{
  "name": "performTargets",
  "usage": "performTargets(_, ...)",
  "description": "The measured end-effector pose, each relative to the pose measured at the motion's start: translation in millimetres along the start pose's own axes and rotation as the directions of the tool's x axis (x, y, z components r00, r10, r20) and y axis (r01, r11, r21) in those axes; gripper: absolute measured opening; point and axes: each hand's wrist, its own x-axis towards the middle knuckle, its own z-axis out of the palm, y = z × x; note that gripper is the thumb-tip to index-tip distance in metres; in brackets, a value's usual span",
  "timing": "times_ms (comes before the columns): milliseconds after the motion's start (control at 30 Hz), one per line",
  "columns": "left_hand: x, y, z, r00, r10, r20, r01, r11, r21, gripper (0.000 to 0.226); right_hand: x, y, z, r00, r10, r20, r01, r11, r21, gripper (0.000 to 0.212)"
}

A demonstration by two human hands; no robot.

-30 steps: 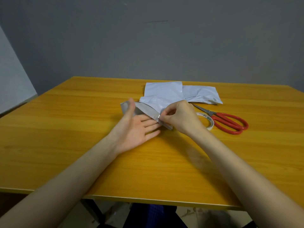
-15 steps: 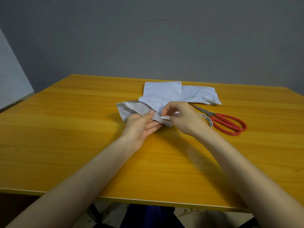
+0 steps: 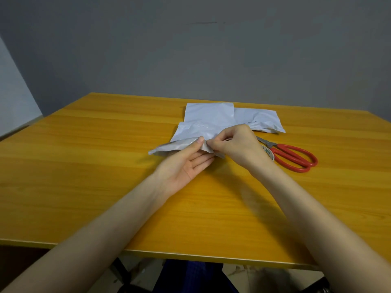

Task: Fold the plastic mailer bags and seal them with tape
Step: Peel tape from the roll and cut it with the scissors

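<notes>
Head view: the left hand (image 3: pixel 186 166), palm up, pinches the grey folded plastic mailer bag (image 3: pixel 175 147) under its thumb. The right hand (image 3: pixel 234 144) grips the same bag with curled fingers. The bag lies on the yellow wooden desk (image 3: pixel 84 166), touching the white mailer bag stack (image 3: pixel 209 115), near the red-handled scissors (image 3: pixel 294 157).

Red-handled scissors (image 3: pixel 281 148) lie on a yellow wooden table (image 3: pixel 84 166), grey wall (image 3: pixel 190 49) behind.

Glossy wood-grain table (image 3: pixel 105 166); crinkled plastic mailer bags (image 3: pixel 209 115); red-handled metal scissors (image 3: pixel 294 157).
</notes>
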Motion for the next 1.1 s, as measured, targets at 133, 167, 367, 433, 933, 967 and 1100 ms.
performTargets(133,-3,0,2,1.0,0.01,0.028,-0.01,1.0,0.006,0.021,-1,-3,-1,1.0,0.016,0.003,-0.016,0.997,0.079,0.012)
performTargets(167,-3,0,2,0.999,0.013,0.036,-0.013,1.0,0.011,0.022,-2,-3,-2,1.0,0.023,0.007,-0.024,0.993,0.112,0.012)
performTargets(367,-2,1,-1,0.999,0.022,0.031,-0.021,0.999,-0.045,0.031,-6,3,-18,0.99,0.11,0.091,-0.129,0.964,0.234,0.006)
performTargets(433,-2,0,-2,1.0,0.013,0.016,-0.012,0.998,-0.067,0.023,-7,8,-24,0.988,0.132,0.08,-0.148,0.96,0.239,0.01)
performTargets(933,-2,-1,-3,1.0,-0.015,-0.019,0.013,0.998,-0.069,0.034,-20,25,-53,0.982,0.163,0.092,-0.168,0.984,0.056,0.011)
performTargets(967,-2,-1,-3,1.0,-0.016,-0.022,0.014,0.997,-0.07,0.033,-20,27,-54,0.982,0.166,0.09,-0.169,0.985,0.031,0.011)
performTargets(1100,-2,0,-3,0.999,-0.026,-0.022,0.024,0.997,-0.078,0.037,-22,32,-61,0.982,0.177,0.073,-0.18,0.983,0.039,0.011)
